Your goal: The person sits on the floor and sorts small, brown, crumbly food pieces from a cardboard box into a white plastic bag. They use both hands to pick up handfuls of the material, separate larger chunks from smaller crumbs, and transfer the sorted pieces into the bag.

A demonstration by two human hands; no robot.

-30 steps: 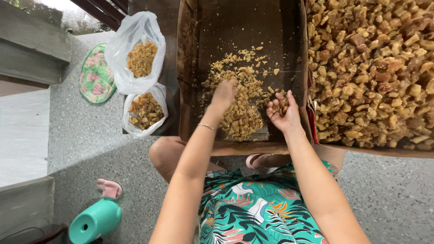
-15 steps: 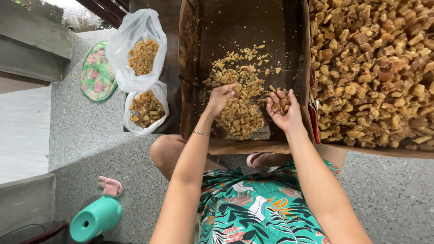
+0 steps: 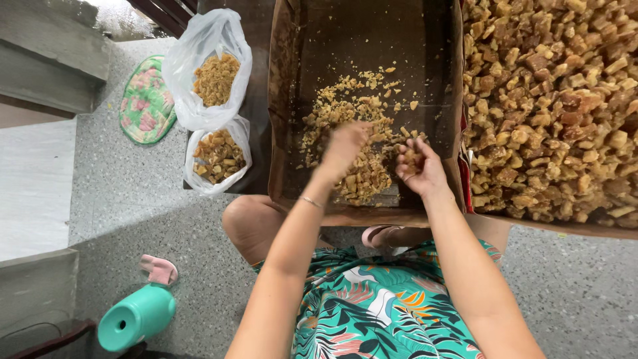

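Viewpoint: head camera looking straight down at a seated person's bare arms and a leafy green patterned dress.
Left hand (image 3: 345, 143): blurred over the pile of small tan crumbs (image 3: 355, 133) in the cardboard box (image 3: 282, 100); whether the grip is together or apart cannot be told.
Right hand (image 3: 420, 167): palm up near the box's near right corner, fingers curled loosely around a few tan pieces (image 3: 413, 158).
Big tray (image 3: 551, 100): just right of the box, heaped with larger brown chunks.
Plastic bags: upper bag (image 3: 209, 66) and lower bag (image 3: 218, 154), left of the box, each holding chunks.
Floor: grey speckled, with a teal stool (image 3: 136, 318) and a pink slipper (image 3: 158, 269) at lower left.
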